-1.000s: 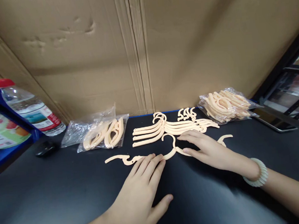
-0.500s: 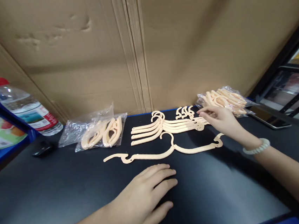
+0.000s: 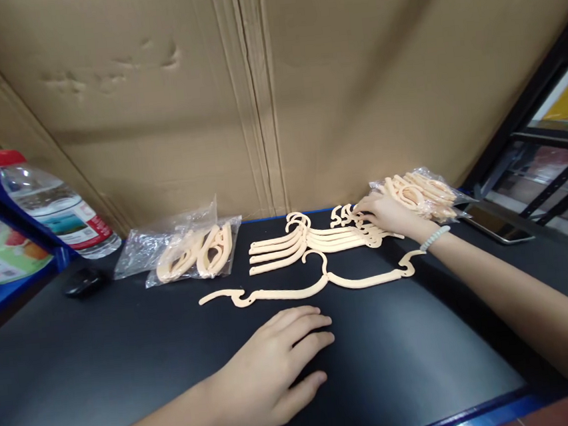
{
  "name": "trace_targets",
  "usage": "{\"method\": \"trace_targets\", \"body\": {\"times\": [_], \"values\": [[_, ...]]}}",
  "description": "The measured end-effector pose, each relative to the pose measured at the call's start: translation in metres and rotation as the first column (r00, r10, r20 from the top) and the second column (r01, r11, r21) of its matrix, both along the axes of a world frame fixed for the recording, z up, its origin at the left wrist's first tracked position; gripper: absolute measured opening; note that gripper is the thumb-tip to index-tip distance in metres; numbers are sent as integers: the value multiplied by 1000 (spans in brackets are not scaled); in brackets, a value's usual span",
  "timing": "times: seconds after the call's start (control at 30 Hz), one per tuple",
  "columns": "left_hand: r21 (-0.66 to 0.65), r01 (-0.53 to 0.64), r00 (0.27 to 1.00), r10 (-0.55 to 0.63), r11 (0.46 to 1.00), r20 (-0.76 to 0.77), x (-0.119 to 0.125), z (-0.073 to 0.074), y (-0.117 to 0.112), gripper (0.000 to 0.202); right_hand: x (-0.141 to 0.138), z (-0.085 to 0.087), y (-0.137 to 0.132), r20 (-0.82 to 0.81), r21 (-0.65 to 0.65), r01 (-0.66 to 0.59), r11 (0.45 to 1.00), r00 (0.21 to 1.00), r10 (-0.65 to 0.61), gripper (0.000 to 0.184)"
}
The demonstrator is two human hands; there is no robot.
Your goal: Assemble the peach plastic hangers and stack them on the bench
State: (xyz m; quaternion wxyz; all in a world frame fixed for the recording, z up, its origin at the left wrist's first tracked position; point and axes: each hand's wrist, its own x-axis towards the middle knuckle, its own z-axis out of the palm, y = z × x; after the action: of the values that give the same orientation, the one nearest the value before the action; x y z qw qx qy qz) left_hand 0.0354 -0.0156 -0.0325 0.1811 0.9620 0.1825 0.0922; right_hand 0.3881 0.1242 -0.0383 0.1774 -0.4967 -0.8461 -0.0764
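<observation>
A cream plastic clothes hanger lies flat on the black surface, its long axis running left to right and its hook pointing away from the person. The left hand rests palm down just in front of it, fingers loosely spread, grip open and holding nothing. The right hand reaches forward with the arm stretched out, fingertips on the small cream hook pieces beside a stack of cream hangers; whether its grip has closed on one cannot be told.
</observation>
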Motion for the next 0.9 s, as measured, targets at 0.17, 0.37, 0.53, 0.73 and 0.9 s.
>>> {"method": "trace_targets", "body": {"times": [0.17,0.37,0.53,0.73,0.9], "values": [[-3,0,1000,0,1000,15,-2,0,-1,41,5,-2,5,131,4,-96,995,987,95,29],[11,-2,1000,2,1000,23,-2,-1,-1,40,2,-1,-2,145,60,-90,994,986,80,22],[10,10,997,-11,1000,78,0,-1,-1,36,-3,10,-15,25,180,-38,983,999,34,20],[-233,-105,943,172,967,286,2,-1,-4,31,-44,28,-55,-289,265,34,964,956,45,10],[-609,-211,775,511,764,372,7,-10,0,30,-111,29,-103,-838,-225,-362,905,545,9,9]]}}
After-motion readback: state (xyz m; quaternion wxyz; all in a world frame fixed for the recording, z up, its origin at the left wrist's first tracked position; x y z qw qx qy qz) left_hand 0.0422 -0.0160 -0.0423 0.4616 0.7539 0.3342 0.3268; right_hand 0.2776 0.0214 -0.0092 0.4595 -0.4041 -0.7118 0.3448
